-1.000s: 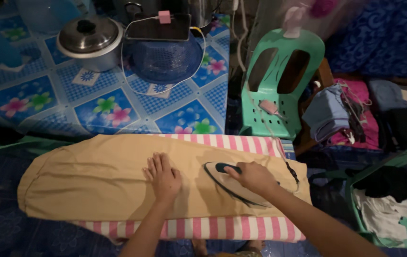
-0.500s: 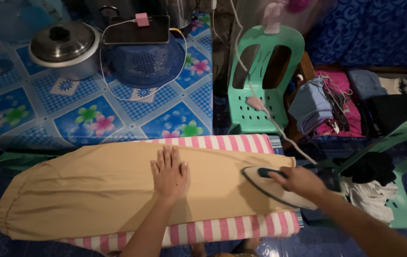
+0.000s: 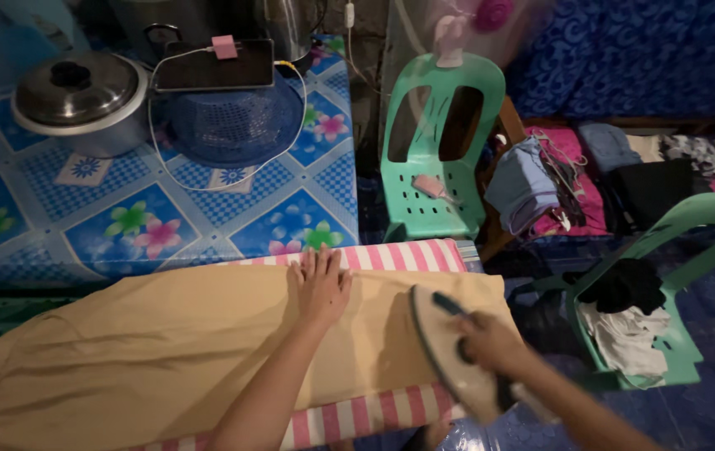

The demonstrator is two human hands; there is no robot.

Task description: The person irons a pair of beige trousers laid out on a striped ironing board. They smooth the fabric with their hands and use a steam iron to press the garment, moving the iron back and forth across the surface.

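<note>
The fingers of the right hand (image 3: 484, 342) are wrapped round the dark handle of the iron (image 3: 451, 355), tilted at the right end of the tan cloth (image 3: 165, 342); the left hand (image 3: 320, 288) lies flat, fingers spread, on it. The iron looks heavy and rigid, best held by that handle, the cloth soft and limp. No labels are clear; a small pink block (image 3: 224, 47) sits on a dark tablet (image 3: 211, 67).

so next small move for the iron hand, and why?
Probably lay the iron flat again and run it back toward the left hand: the right hand holds it tilted at the tan garment's right edge, while the left hand presses the cloth flat.
</note>
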